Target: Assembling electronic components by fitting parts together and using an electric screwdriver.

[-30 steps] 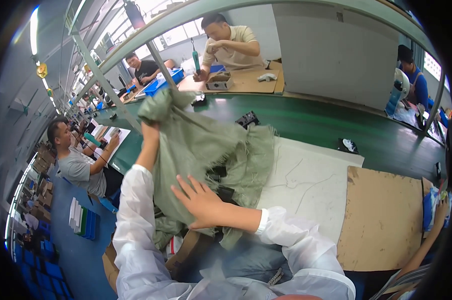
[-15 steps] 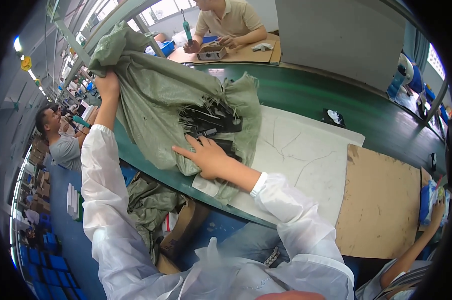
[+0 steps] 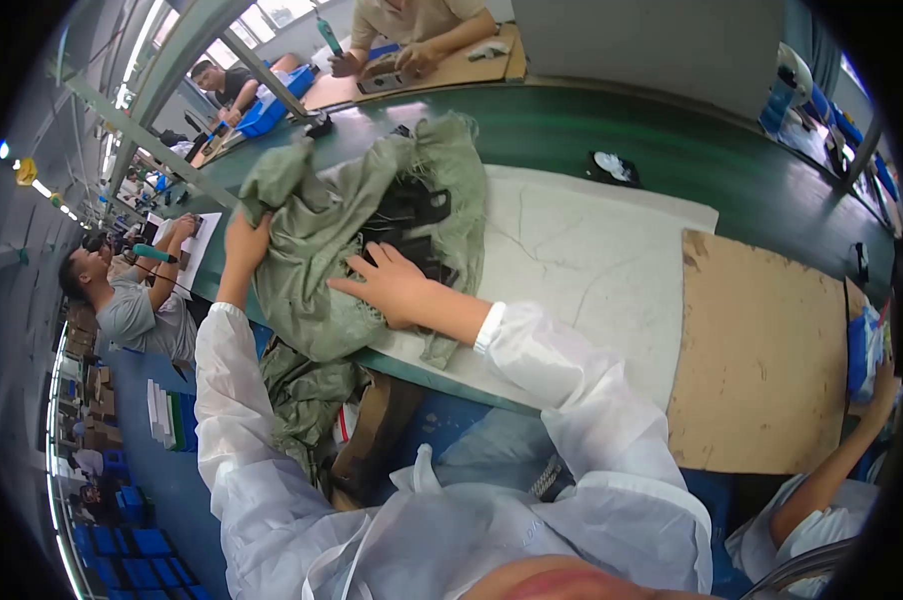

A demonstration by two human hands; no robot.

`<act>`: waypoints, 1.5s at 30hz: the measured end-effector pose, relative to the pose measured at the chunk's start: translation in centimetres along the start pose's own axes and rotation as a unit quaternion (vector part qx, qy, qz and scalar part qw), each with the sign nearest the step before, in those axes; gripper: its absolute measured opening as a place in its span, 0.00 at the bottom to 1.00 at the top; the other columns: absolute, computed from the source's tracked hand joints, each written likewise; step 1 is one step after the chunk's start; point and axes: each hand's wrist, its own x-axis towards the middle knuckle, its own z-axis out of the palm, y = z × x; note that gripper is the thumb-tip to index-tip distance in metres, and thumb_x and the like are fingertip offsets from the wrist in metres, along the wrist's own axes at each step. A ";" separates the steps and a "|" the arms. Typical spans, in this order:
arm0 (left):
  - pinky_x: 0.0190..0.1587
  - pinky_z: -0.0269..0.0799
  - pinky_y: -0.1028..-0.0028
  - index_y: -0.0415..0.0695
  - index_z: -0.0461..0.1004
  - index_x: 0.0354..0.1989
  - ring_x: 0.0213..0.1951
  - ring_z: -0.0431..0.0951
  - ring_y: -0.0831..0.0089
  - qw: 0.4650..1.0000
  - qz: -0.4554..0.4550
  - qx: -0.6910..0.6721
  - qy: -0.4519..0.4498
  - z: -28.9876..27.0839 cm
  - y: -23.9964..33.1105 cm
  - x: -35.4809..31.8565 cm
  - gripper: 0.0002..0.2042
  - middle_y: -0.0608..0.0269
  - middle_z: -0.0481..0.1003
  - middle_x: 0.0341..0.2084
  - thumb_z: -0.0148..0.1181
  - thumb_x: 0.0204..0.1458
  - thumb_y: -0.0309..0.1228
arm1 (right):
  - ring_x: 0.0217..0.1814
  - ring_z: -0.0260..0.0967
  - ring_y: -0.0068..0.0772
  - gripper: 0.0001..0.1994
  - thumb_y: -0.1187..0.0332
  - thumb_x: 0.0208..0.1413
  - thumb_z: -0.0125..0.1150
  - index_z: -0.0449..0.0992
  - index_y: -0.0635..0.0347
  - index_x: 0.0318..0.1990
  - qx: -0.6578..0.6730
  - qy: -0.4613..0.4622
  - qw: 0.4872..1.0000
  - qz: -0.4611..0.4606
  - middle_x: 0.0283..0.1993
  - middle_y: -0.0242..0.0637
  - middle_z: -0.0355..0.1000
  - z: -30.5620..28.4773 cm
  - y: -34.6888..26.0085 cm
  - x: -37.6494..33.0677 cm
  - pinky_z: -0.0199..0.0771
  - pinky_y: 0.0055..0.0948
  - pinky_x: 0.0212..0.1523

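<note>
A green woven sack (image 3: 317, 260) with a frayed, torn mouth lies on the bench in front of me. Several black plastic parts (image 3: 412, 215) show through its opening; their exact kind is not clear. My left hand (image 3: 246, 248) is closed around the bunched left end of the sack. With fingers spread, my right hand (image 3: 392, 285) rests on the near edge of the opening, by the black parts. Under the sack's right side lies a white sheet (image 3: 572, 270) marked with dark scratches.
Right of the sheet is a brown cardboard piece (image 3: 757, 350). A black item with white on it (image 3: 612, 168) sits on the green bench (image 3: 552, 115). Across, a person holds a green power screwdriver (image 3: 329, 36). Below the bench edge, a crumpled sack (image 3: 312, 400) lies by a cardboard box (image 3: 377, 430).
My left hand has come down with the raised end of the sack, which now sits lower and more bunched. My right hand stays at the opening. The view has shifted.
</note>
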 end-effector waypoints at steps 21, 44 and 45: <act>0.50 0.64 0.55 0.50 0.81 0.43 0.41 0.77 0.55 0.918 0.276 -0.012 -0.285 20.2 35.6 3.3 0.15 0.61 0.81 0.38 0.56 0.51 0.39 | 0.73 0.51 0.46 0.42 0.49 0.42 0.71 0.64 0.45 0.68 -0.010 -0.176 0.984 0.030 0.72 0.37 0.58 -0.6 4.6 0.5 0.48 0.45 0.72; 0.32 0.69 0.65 0.35 0.76 0.32 0.23 0.70 0.58 0.922 0.294 -0.243 0.073 2.2 34.3 9.4 0.09 0.55 0.72 0.21 0.55 0.58 0.28 | 0.37 0.76 0.40 0.13 0.62 0.48 0.68 0.81 0.57 0.39 0.208 0.084 0.964 0.143 0.41 0.37 0.79 -9.5 10.9 -1.1 0.75 0.36 0.40; 0.31 0.68 0.66 0.35 0.76 0.33 0.23 0.69 0.59 0.899 0.323 -0.282 0.088 3.7 34.8 9.9 0.08 0.56 0.72 0.21 0.54 0.58 0.28 | 0.37 0.76 0.38 0.13 0.63 0.47 0.69 0.81 0.57 0.39 0.198 0.080 0.958 0.192 0.40 0.37 0.79 -10.2 12.0 -2.6 0.75 0.36 0.40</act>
